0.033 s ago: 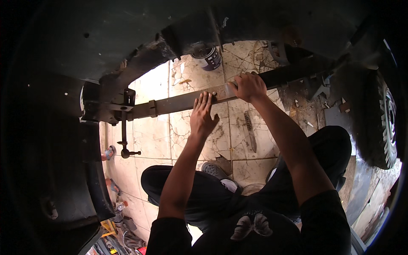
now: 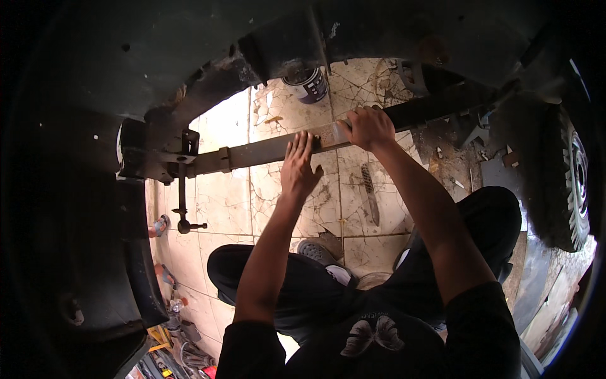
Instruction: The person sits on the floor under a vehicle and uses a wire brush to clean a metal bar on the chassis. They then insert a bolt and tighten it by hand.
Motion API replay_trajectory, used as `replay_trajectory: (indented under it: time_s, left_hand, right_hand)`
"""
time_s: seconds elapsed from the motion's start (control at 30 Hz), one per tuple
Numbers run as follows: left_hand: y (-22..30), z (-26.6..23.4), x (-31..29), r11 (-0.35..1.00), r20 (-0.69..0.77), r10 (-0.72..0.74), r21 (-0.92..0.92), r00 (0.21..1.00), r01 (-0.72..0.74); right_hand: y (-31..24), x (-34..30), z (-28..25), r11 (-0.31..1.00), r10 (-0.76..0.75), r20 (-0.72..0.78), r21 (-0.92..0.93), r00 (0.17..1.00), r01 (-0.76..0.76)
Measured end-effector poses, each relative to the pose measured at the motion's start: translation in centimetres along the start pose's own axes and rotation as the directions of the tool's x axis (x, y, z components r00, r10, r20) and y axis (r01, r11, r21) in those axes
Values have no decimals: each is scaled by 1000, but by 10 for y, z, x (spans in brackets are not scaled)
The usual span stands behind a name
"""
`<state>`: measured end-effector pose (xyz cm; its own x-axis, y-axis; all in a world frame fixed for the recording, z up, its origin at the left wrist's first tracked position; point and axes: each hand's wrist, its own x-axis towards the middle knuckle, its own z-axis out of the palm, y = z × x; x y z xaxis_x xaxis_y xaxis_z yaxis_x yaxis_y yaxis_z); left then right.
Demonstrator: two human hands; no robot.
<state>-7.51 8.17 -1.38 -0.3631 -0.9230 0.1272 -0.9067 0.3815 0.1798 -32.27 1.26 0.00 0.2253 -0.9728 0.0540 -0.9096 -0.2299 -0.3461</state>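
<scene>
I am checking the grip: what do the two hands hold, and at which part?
The right hand grips the long flat metal bar around its middle, fingers wrapped over its top. The left hand lies flat against it.

head cam | looks steeply down | close above hands (image 2: 334, 148) | fisheye

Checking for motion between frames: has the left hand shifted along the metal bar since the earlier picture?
No. The left hand lies flat on the bar at the same spot, just left of the right hand and equally far from the clamp.
</scene>
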Motion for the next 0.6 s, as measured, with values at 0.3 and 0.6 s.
replay_trajectory:
  time_s: [0.3, 0.6]
  left_hand:
    - [20, 4, 35, 993, -62, -121, -22, 991, 120]
    - [28, -1, 21, 991, -22, -131, 0, 991, 131]
  right_hand:
    - [4, 7, 1, 1000, -16, -70, 2, 997, 16]
    - [9, 6, 6, 998, -30, -90, -59, 995, 25]
